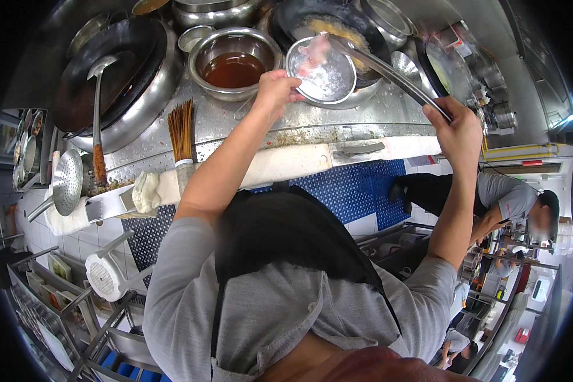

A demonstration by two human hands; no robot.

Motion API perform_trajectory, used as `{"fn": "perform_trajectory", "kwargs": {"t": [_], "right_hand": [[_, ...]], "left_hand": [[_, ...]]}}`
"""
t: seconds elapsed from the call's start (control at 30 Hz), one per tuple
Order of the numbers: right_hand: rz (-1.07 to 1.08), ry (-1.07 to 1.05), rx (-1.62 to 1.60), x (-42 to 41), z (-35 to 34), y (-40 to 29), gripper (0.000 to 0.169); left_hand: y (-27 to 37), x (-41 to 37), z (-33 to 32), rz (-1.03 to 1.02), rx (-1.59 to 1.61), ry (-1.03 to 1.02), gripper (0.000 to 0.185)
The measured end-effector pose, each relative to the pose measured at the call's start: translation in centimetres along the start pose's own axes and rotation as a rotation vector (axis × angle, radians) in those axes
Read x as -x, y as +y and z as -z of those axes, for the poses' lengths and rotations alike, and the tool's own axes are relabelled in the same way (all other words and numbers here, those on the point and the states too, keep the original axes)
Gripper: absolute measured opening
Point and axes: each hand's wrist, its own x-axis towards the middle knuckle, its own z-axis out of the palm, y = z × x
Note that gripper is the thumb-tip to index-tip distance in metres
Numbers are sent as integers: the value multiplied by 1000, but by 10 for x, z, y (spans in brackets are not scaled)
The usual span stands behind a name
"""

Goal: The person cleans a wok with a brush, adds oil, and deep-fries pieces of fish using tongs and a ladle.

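My left hand (278, 93) grips the rim of a small metal bowl (329, 88), tilted above the near side of a wok (286, 24). White residue coats the inside of the bowl. In my right hand (456, 126) are the handles of long metal tongs (396, 76). Pale raw meat (316, 50) sits at their tips, over the bowl's far rim. Yellowish bubbling oil (363, 36) shows in the wok behind. Left of the bowl stands a steel basin (196, 71) of reddish-brown liquid (233, 70).
At the left, a ladle (97, 105) rests in a large dark wok (138, 57). A bamboo brush (180, 131) and a folded cloth (146, 192) sit along the counter's front edge. A perforated skimmer (69, 184) juts out there. A co-worker (506, 196) bends at the right.
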Motion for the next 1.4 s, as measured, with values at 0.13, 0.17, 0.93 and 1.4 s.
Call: {"fn": "perform_trajectory", "kwargs": {"t": [0.13,0.17,0.93,1.4], "right_hand": [[20,-42,79,-9,-24,11,37],[18,-51,68,-9,-26,12,38],[654,134,466,7,-13,-47,12],[371,246,330,21,13,-23,20]], "left_hand": [[-3,0,8,-11,-5,6,4],[-3,1,9,-11,-10,3,4],[-2,13,9,-77,-137,-4,10],[0,6,-3,-23,-44,13,5]]}}
